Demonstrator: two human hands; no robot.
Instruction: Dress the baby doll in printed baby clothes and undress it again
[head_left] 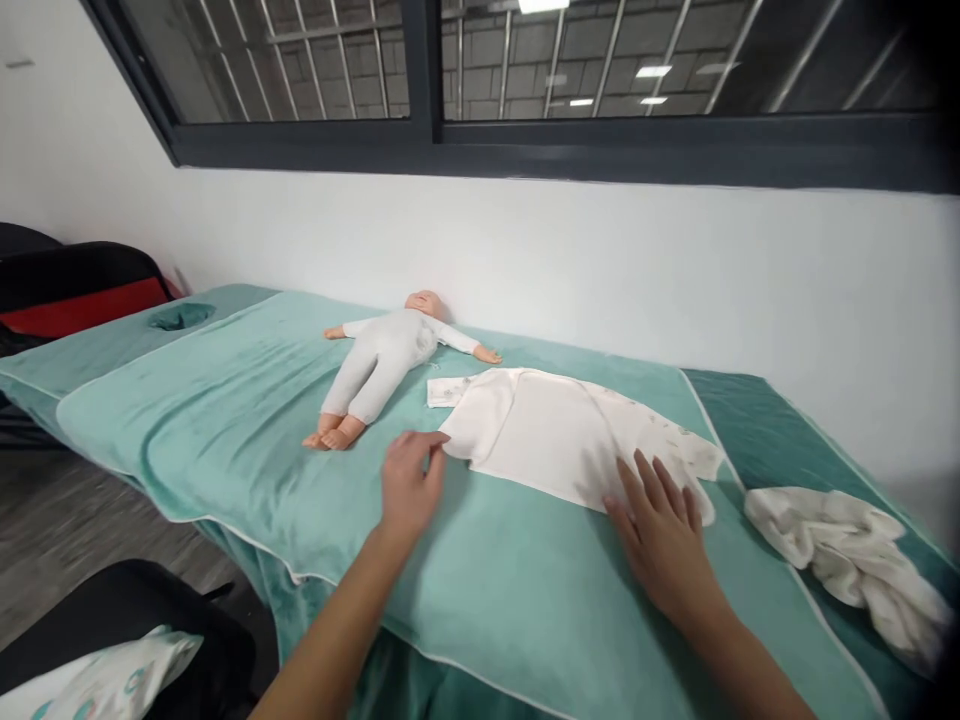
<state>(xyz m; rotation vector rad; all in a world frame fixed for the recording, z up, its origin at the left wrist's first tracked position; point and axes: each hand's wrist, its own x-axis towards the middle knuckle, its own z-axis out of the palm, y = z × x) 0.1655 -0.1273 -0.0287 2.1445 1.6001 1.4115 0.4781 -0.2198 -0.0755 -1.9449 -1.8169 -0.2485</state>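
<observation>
A white baby top (555, 430) with a faint print on its sleeves lies spread out on the green bed cover (480, 570). At its left edge, the thumb and forefinger of my left hand (411, 480) pinch the cloth. My right hand (664, 535), palm down with fingers apart, is at the lower right part of the top; whether it presses on the cloth I cannot tell. Beyond my left hand a baby doll (386, 355) in a white body suit lies on its back, arms stretched out, its head toward the wall.
A crumpled cream cloth (840, 550) lies at the bed's right end. At the lower left, a printed white packet or cloth (112, 675) rests on a black chair (165, 600). A black and red chair (90, 290) stands at far left. The wall (600, 260) borders the far side.
</observation>
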